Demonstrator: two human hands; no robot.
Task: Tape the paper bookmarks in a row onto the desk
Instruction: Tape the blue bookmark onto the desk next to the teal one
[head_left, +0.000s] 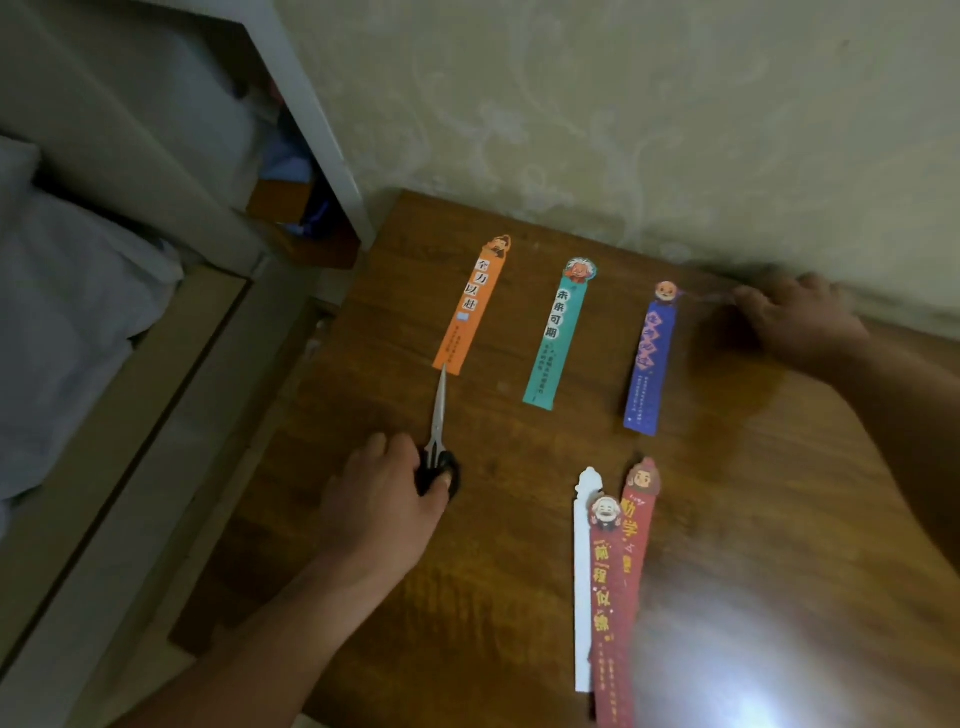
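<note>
- On the wooden desk (519, 519), three bookmarks lie in a row across the middle of the frame: orange bookmark (470, 306), teal bookmark (558, 338), blue bookmark (652, 358).
- The left hand (384, 499), lower centre, grips the black handle of the scissors (439, 441) (blades closed, tip touching the orange one).
- The right hand (800, 322), at the right edge, is blurred; its fingers seem to pinch a thin clear strip near the blue bookmark's top, but this cannot be told surely.
- A loose pile of bookmarks (613, 587) lies at the lower centre.

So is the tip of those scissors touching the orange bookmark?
Touching, as far as the head view shows: the scissors tip meets the orange bookmark's lower end, no desk visible between.
</note>
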